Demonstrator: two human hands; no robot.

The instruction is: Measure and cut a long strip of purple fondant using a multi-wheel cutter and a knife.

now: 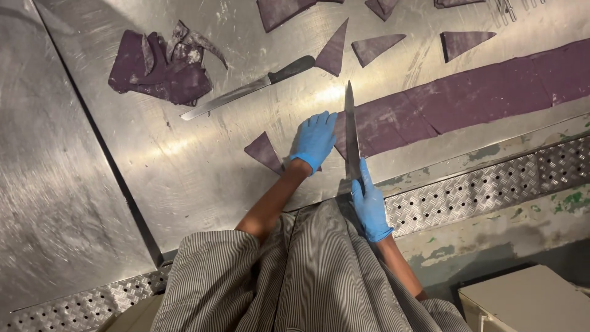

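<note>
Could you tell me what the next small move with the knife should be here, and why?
Probably press the long knife down through the purple dough strip. The right hand holds it with the blade laid across the strip's near end, and the left hand lies flat on the dough beside the blade, steadying it. A cut triangle already lies to the left, so another matching piece seems likely.

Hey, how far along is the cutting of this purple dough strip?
Done: several cut triangles lie at the top of the steel table, with a scrap pile and a spare knife at left. In hand: the left hand presses the strip's end while the right hand holds a long knife across it; one triangle lies beside. Left: most of the long purple strip is uncut.
</note>
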